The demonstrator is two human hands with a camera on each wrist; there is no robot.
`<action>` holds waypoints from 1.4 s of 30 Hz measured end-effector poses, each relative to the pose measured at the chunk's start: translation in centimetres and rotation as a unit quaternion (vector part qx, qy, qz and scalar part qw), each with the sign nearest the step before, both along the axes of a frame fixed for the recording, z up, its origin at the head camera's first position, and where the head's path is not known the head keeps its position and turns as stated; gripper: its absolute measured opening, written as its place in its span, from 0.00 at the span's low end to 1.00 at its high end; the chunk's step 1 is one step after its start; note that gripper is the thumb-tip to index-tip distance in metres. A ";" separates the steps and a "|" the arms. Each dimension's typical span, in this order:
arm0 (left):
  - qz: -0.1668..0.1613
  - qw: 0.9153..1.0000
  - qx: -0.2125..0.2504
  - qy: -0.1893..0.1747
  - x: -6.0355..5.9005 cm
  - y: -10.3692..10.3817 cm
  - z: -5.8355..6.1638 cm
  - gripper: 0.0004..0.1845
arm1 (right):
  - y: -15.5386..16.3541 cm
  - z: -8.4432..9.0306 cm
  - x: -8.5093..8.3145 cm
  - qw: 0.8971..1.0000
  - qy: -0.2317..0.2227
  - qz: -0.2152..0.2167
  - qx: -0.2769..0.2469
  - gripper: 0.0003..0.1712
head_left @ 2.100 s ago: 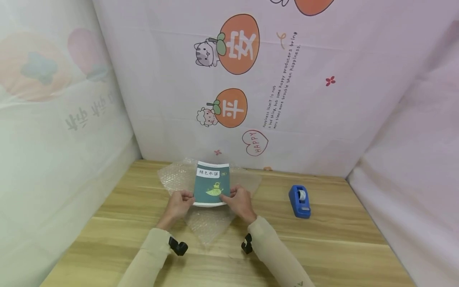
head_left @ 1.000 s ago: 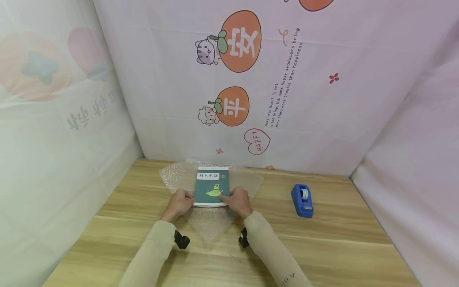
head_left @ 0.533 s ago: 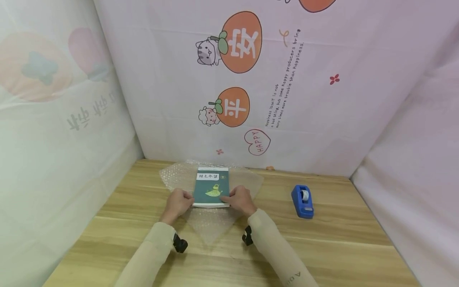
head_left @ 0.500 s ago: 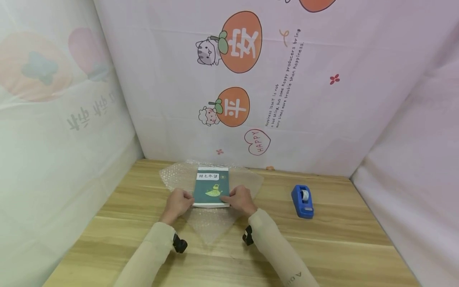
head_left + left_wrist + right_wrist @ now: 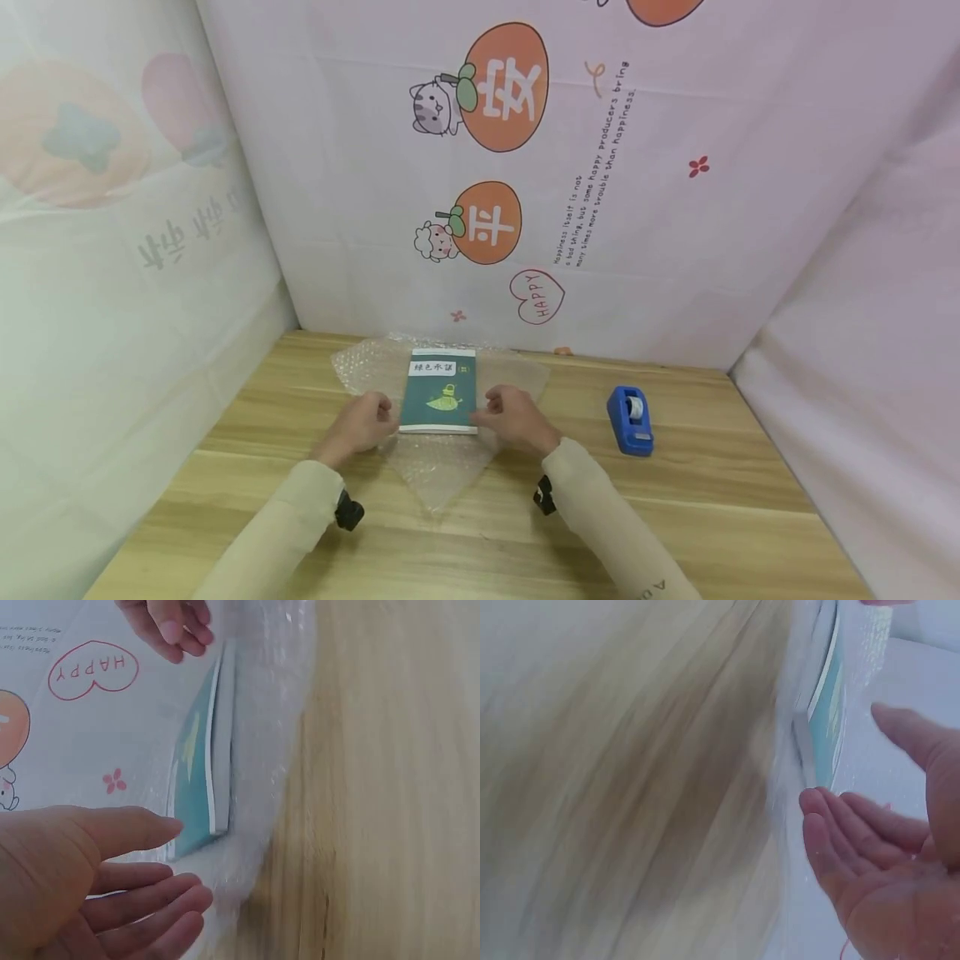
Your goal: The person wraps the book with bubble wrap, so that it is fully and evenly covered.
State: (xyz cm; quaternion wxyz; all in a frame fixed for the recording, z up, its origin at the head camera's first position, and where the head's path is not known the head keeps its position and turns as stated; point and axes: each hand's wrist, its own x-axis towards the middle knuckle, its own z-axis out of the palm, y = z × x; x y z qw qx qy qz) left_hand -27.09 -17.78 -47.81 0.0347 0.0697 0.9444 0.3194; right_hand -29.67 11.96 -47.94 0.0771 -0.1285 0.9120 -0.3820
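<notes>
Where the patterned backdrop (image 5: 600, 208) meets the far edge of the one wooden desk (image 5: 712, 500), a single sheet of clear bubble wrap (image 5: 442, 475) lies spread flat, one corner pointing toward the near edge. On the middle of that sheet lies one book (image 5: 439, 402), dark green with a white title strip at its far end and a white band at its near end, flat and closed, its long sides running away from the person.

Two hands flank the book's near corners. The left hand (image 5: 362, 422) hovers just beside the near left corner, fingers loosely spread and holding nothing; the left wrist view shows its thumb and fingers (image 5: 142, 900) straight, close to the book's edge (image 5: 217, 761) but apart from it. The right hand (image 5: 517, 414) sits just beside the near right corner, also relaxed and holding nothing; the right wrist view, though blurred, shows its fingers (image 5: 847, 832) extended near the book's corner (image 5: 821, 727) without gripping it. Both forearms wear pale sleeves, each with a small black camera mount at the wrist.

One blue tape dispenser (image 5: 628, 419) stands well apart to the right of the wrap, toward the desk's right edge. Nothing lies between the hands and the book.
</notes>
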 end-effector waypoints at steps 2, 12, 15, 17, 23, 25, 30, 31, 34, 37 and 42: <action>-0.022 1.000 -0.007 0.001 0.0 -0.4 -0.2 0.24 | 0.5 -0.1 -0.1 1.000 0.010 0.019 0.015 0.38; -0.123 0.990 -0.072 0.023 1.3 -1.4 -0.2 0.45 | 3.0 -0.1 0.2 0.970 0.076 0.117 0.197 0.53; -0.141 0.984 -0.106 0.018 1.5 -1.6 -0.2 0.52 | 3.3 0.1 0.4 0.953 0.088 0.142 0.252 0.56; -0.146 0.982 -0.121 0.016 1.5 -1.6 -0.3 0.55 | 3.4 0.1 0.5 0.945 0.099 0.152 0.273 0.57; -0.150 0.979 -0.134 0.011 1.3 -1.4 -1.0 0.60 | 3.4 -0.7 0.6 0.931 0.109 0.169 0.303 0.60; -0.151 0.979 -0.138 0.008 1.4 -1.4 -1.3 0.61 | 3.4 -1.1 0.7 0.930 0.108 0.172 0.307 0.61; -0.150 0.978 -0.147 -0.007 1.5 -1.4 -1.7 0.62 | 3.4 -1.9 0.8 0.927 0.101 0.168 0.320 0.63; -0.150 0.977 -0.149 -0.010 1.5 -1.4 -1.7 0.62 | 3.4 -2.0 0.8 0.926 0.098 0.167 0.323 0.63; -0.148 0.976 -0.155 -0.021 1.4 -1.4 -1.8 0.63 | 3.4 -2.2 0.9 0.925 0.090 0.164 0.331 0.63; -0.151 0.977 -0.149 -0.025 1.4 -1.4 -1.9 0.63 | 3.4 -2.4 0.9 0.925 0.082 0.161 0.335 0.63; -0.158 0.978 -0.136 -0.024 1.3 -1.2 -1.9 0.65 | 3.6 -2.4 1.1 0.924 0.074 0.155 0.342 0.63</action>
